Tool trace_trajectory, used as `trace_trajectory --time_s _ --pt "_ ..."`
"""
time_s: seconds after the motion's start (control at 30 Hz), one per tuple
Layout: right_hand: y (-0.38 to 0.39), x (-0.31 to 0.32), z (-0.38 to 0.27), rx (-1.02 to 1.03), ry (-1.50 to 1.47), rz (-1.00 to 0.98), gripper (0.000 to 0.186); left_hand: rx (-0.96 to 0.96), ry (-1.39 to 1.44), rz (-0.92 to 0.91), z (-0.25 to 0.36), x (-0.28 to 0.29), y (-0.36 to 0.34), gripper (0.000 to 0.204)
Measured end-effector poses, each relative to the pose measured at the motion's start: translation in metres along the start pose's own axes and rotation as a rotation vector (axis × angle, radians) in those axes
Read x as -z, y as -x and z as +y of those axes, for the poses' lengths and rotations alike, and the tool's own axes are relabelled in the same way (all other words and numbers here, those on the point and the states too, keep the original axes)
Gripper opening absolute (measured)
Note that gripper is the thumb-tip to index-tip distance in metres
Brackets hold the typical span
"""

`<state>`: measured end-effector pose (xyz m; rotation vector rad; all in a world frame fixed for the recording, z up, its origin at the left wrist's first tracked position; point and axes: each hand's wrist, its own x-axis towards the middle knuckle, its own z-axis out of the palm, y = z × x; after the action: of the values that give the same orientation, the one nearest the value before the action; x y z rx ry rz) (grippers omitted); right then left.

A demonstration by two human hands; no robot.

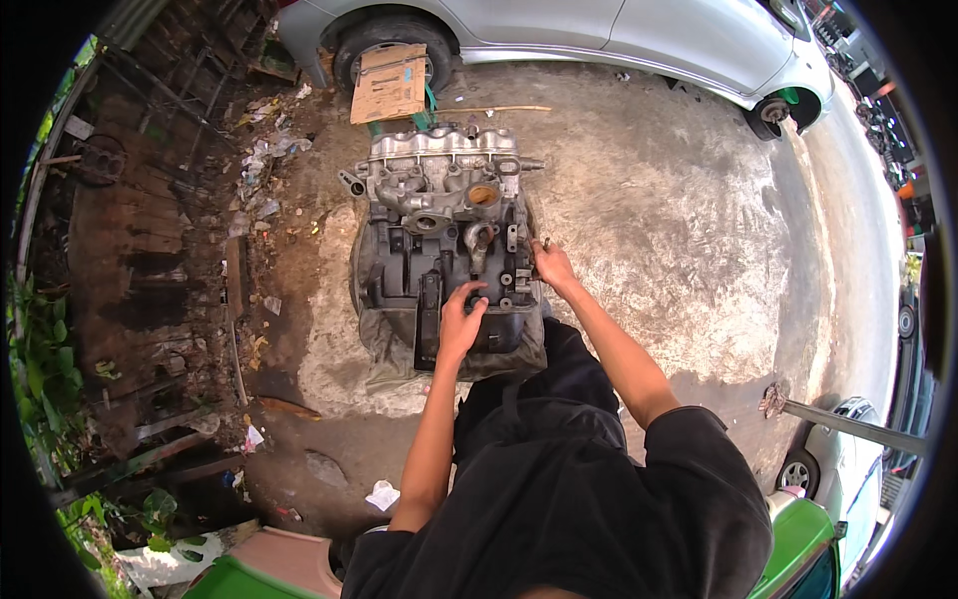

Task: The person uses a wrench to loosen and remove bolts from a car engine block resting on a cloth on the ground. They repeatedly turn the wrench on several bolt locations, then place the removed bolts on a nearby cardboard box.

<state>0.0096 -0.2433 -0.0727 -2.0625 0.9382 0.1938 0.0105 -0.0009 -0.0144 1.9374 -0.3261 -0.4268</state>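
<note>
Dark metal makes up the lower body of a bulky engine [429,250], topped by a silvery ribbed cover [439,146]; it rests on a crumpled grey-green sheet [384,349] spread over a stained concrete floor [659,220], directly in front of the person. The bare left hand [464,314] is over the engine's near part, its fingers curved and the thumb held apart (whether the fingertips touch the metal, I cannot tell). The bare right hand [552,267] is at the engine's right side, fingers bent; whether they pinch anything there, I cannot tell either. Beyond the engine, a tan rectangular board [389,85] stands in front of a black tyre [379,32] of a silver car [539,20], with a thin wooden stick [499,109] on the floor nearby.
</note>
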Motion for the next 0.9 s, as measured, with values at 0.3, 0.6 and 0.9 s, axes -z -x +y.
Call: trace_trajectory --time_s 0.3,0.6,0.9 --pt "0.105 -0.048 0.059 0.526 -0.213 0.204 0.028 -0.011 -0.048 -0.046 -0.007 0.0 -0.001 0.029" --pt "0.066 -0.028 0.084 0.203 -0.6 0.137 0.037 -0.017 -0.033 -0.046 -0.009 0.001 0.0 0.03" --pt "0.039 -0.023 0.068 0.03 -0.838 -0.034 0.039 -0.014 0.004 -0.009 -0.002 0.001 0.001 0.03"
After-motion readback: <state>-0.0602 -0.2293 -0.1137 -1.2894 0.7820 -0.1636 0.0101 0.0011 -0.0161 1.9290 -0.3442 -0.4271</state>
